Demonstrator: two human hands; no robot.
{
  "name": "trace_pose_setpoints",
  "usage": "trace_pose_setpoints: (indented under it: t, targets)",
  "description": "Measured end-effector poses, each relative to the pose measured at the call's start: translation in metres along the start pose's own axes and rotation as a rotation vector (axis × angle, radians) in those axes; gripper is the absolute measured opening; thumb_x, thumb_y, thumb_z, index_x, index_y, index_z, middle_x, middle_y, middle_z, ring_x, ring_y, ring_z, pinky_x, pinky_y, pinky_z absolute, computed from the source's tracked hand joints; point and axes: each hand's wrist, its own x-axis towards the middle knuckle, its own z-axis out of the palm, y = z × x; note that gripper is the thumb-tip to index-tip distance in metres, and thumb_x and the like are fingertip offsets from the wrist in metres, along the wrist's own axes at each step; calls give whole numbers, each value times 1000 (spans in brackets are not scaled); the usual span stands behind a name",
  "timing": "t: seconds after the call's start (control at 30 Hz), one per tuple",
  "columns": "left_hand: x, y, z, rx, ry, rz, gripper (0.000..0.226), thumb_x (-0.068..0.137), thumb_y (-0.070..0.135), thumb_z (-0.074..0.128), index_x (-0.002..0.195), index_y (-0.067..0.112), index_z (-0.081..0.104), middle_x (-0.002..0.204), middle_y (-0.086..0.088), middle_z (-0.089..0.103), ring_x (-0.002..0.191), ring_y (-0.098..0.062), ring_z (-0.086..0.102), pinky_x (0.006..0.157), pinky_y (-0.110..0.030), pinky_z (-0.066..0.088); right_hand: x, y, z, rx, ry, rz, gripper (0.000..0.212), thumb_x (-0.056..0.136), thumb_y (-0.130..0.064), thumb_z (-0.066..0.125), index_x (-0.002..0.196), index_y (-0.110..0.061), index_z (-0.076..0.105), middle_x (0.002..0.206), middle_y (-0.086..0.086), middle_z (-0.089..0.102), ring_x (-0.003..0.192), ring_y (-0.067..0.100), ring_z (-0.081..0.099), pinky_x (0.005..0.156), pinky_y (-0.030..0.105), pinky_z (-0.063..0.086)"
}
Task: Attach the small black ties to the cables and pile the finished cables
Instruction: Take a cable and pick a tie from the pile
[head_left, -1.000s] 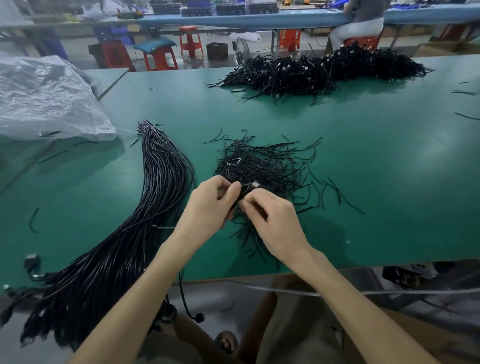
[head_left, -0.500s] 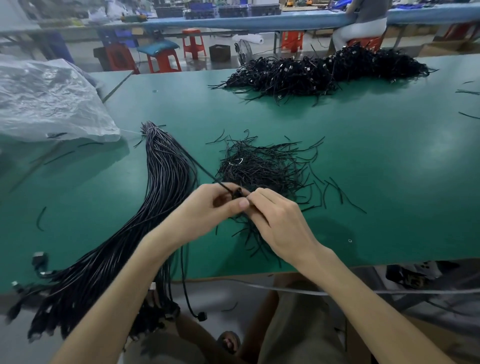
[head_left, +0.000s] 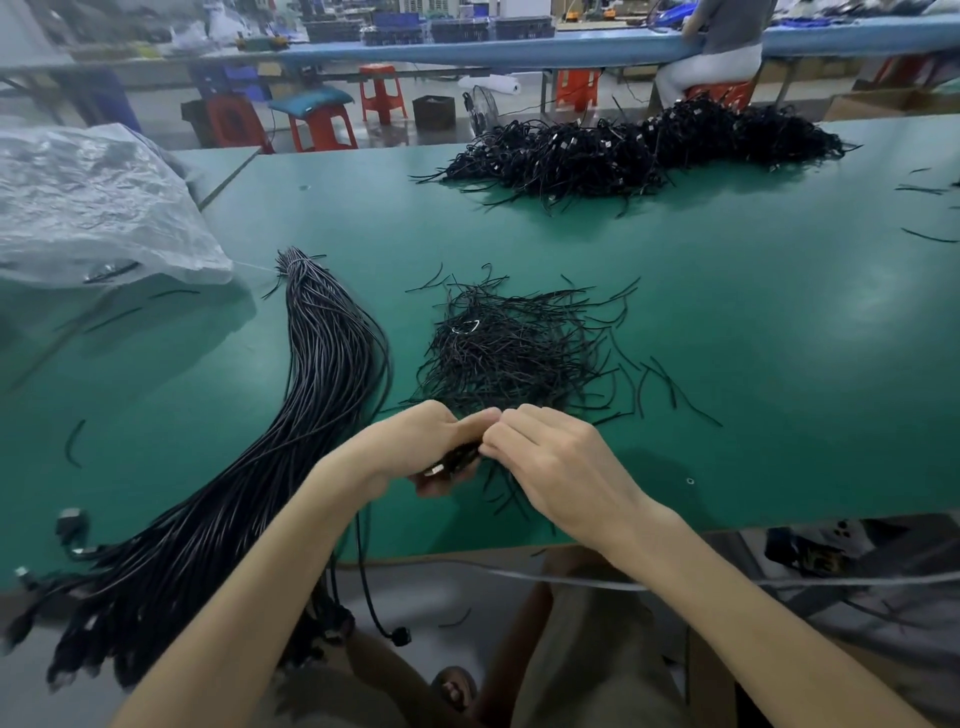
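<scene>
**A:** Both hands meeting low over the near edge of the green bench (head_left: 753, 364)?

**B:** Yes. In the left grip (head_left: 431, 447), fingers curled round it, a folded cable (head_left: 457, 458) with a silver plug end poking out below. Right grip (head_left: 561, 467) pinching the same bundle at its middle, presumably on a tie, though hidden under the fingertips.

**A:** And the supplies?

**B:** Loose ties (head_left: 509, 353) heaped just beyond the knuckles. Untied cables (head_left: 311, 415) fanned out to the left. Finished pile (head_left: 639, 150) far across the bench.

**A:** Best way through this step?

**B:** Probably this: hold the folds flat and tight, wrap snugly at the centre, twist firmly, then toss onto the far pile.
</scene>
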Motion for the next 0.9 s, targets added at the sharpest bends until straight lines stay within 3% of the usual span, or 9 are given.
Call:
trace_pose_setpoints:
  t: [0.07, 0.13, 0.2, 0.27, 0.4, 0.57, 0.67, 0.77, 0.9]
  targets:
    - [0, -2, 0, -74, 29, 22, 65, 101, 60, 47, 61, 12, 64, 61, -9, 64, 43, -22, 57, 48, -22, 47, -4, 2, -3, 46, -16, 50, 23, 104, -15, 57, 85, -7, 64, 79, 2, 60, 71, 21, 57, 68, 32, 50]
    - [3, -8, -3, -85, 148, 34, 58, 104, 54, 45, 75, 10, 69, 66, -4, 71, 51, -24, 67, 51, -27, 53, -5, 11, -9, 173, -13, 253, 25, 106, -23, 51, 90, -9, 64, 81, -5, 59, 69, 9, 55, 65, 23, 48]
    - [7, -22, -12, 187, 420, 23, 41, 103, 48, 51, 91, 12, 66, 80, 0, 71, 69, -20, 70, 65, -32, 58, -6, 29, -17, 284, 22, 516, 24, 105, -28, 51, 90, -13, 63, 76, -13, 57, 63, 7, 53, 59, 15, 43]
    - [7, -41, -24, 508, 693, -15, 28, 101, 38, 60, 106, 10, 61, 100, -3, 64, 89, -20, 63, 81, -37, 56, -8, 57, -25, 308, 122, 705, 22, 104, -27, 56, 87, -15, 63, 71, -9, 61, 60, 13, 55, 53, 18, 40]
    - [6, -67, -41, 810, 741, -144, 34, 98, 30, 67, 117, 3, 58, 118, -17, 57, 113, -35, 52, 93, -44, 48, -20, 111, -34, 231, 221, 989, 22, 104, -28, 56, 88, -14, 64, 75, -1, 68, 63, 23, 64, 59, 36, 52]
    - [9, -68, -45, 863, 722, -195, 23, 99, 30, 67, 98, 7, 65, 95, -11, 64, 90, -30, 58, 77, -38, 46, -39, 141, -22, 211, 133, 1206, 20, 105, -29, 53, 99, -12, 62, 93, 4, 71, 66, 18, 67, 61, 29, 48]
    - [8, -65, -45, 891, 728, -206, 25, 102, 26, 62, 84, 9, 57, 88, -9, 58, 81, -28, 49, 73, -36, 39, -49, 138, -15, 278, 84, 1256, 19, 104, -30, 53, 107, -12, 61, 100, 5, 71, 69, 12, 69, 67, 32, 52]
    - [5, -64, -44, 884, 734, -171, 42, 102, 20, 55, 65, 10, 40, 75, -8, 50, 76, -28, 46, 70, -37, 36, -54, 129, -12, 292, 87, 1250, 22, 104, -25, 53, 121, -10, 60, 105, 6, 69, 71, 8, 67, 63, 21, 45]
    - [3, -51, -40, 595, 685, -62, 49, 103, 22, 53, 59, 13, 33, 51, -1, 33, 47, -21, 31, 52, -31, 34, -41, 104, -10, 335, 66, 1117, 15, 104, -22, 55, 117, -15, 60, 106, -2, 65, 72, 8, 66, 61, 14, 44]
